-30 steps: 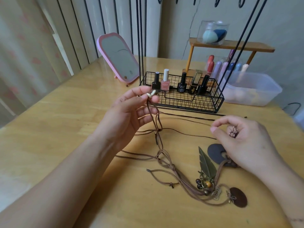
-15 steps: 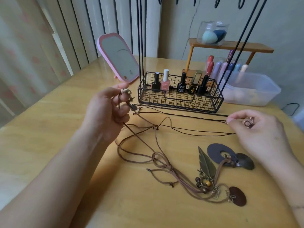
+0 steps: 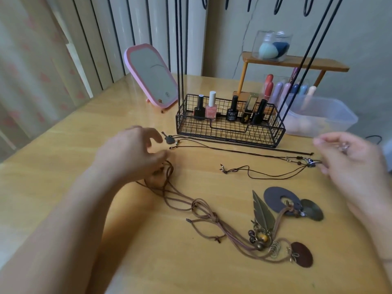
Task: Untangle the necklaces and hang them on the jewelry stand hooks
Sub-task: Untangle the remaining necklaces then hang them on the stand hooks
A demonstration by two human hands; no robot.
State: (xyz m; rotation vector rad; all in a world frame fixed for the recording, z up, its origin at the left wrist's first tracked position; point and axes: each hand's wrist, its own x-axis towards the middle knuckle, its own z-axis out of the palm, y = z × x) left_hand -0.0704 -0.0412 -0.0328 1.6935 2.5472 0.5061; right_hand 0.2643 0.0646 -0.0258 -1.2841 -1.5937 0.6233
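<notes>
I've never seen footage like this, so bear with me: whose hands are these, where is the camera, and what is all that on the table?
There is no machine here. A person wears a wide-angle camera on the head, looking down at their own two hands. The left hand reaches over thick brown cords on the wooden table; motion blur hides whether it grips them. The right hand is blurred beside a thin dark necklace; something small and shiny sits at its fingers. Nearer lie a leaf pendant and a grey ring pendant. Behind stands a wire basket of nail polish bottles.

Wooden table (image 3: 63, 166) with necklaces (image 3: 212, 217), wire basket (image 3: 229, 132), pink mirror (image 3: 151, 76), plastic tub (image 3: 322, 117).
</notes>
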